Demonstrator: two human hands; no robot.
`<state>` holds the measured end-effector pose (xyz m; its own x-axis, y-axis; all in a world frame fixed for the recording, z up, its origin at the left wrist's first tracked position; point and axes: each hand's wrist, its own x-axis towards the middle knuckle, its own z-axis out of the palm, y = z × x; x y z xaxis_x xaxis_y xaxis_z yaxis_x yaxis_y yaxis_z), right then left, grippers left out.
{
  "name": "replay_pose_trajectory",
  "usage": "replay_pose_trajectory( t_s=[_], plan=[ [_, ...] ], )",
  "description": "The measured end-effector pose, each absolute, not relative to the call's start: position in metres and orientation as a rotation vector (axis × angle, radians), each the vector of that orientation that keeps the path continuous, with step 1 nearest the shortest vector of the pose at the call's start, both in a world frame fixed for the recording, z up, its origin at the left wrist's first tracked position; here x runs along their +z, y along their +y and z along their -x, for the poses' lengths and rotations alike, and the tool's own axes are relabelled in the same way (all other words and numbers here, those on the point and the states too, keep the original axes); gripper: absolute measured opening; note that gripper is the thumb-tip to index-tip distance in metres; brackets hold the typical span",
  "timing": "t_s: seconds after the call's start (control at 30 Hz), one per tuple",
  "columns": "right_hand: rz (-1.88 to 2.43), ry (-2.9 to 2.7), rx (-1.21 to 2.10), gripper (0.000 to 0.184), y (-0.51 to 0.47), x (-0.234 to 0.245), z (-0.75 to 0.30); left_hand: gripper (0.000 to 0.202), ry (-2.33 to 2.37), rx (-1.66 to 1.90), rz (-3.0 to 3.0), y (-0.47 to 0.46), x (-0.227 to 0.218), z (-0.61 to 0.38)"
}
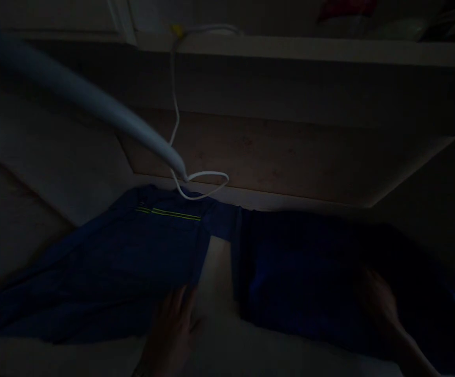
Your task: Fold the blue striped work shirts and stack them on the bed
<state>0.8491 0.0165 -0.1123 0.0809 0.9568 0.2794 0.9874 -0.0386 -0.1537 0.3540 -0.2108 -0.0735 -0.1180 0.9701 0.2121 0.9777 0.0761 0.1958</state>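
A dark blue jacket (125,262) lies spread on a pale surface, with thin yellow-green stripes across its left part. Its right part (298,277) is darker, with a brighter blue patch, and a pale gap parts the two sides. At the inner lower edge of the left part is my left hand (176,322), fingers spread, holding nothing I can see. My right hand (378,298) is over the right part of the cloth. Blur and shadow hide its fingertips, so whether it grips the fabric does not show.
A long pale tube (125,118) slants in from the upper left, above the jacket. A white cord (175,99) hangs from the shelf edge (290,50) and loops near the tube's end. A brownish panel (251,152) stands behind. The scene is very dark.
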Motion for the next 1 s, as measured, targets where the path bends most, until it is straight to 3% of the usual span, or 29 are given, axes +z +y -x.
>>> replay_pose_trajectory(
  t_s=[0.1, 0.23, 0.37, 0.47, 0.63, 0.8, 0.9, 1.0],
  plan=[
    [1.773, -1.967, -0.017, 0.053, 0.013, -0.071, -0.758, 0.045, -2.365, -0.254, 1.912, -0.235, -0.084, -0.319],
    [1.394, -2.447, 0.238, 0.046, 0.010, -0.040, -0.613, 0.045, -2.439, -0.170, 1.943, -0.247, -0.089, -0.290],
    [1.432, -2.848, 0.179, 0.054, 0.022, -0.042, -0.511, 0.048, -2.544, -0.154, 2.022, -0.255, -0.095, -0.272],
    [1.509, -2.919, 0.192, 0.044, 0.034, -0.049, -0.469, 0.044, -2.702, -0.424, 1.941, -0.264, -0.093, -0.265],
    [1.569, -2.816, 0.228, 0.040, 0.046, -0.043, -0.442, 0.030, -2.936, -0.694, 1.790, -0.276, -0.070, -0.263],
    [1.446, -2.498, 0.426, 0.044, 0.062, -0.007, -0.457, 0.033, -3.196, -1.051, 1.766, -0.273, -0.041, -0.287],
    [1.342, -2.189, 0.498, 0.042, 0.072, 0.009, -0.492, 0.031, -3.208, -1.162, 2.055, -0.260, -0.026, -0.325],
    [1.366, -1.978, 0.485, 0.041, 0.075, 0.009, -0.541, 0.033, -2.971, -1.049, 2.700, -0.241, -0.015, -0.374]
  ],
)
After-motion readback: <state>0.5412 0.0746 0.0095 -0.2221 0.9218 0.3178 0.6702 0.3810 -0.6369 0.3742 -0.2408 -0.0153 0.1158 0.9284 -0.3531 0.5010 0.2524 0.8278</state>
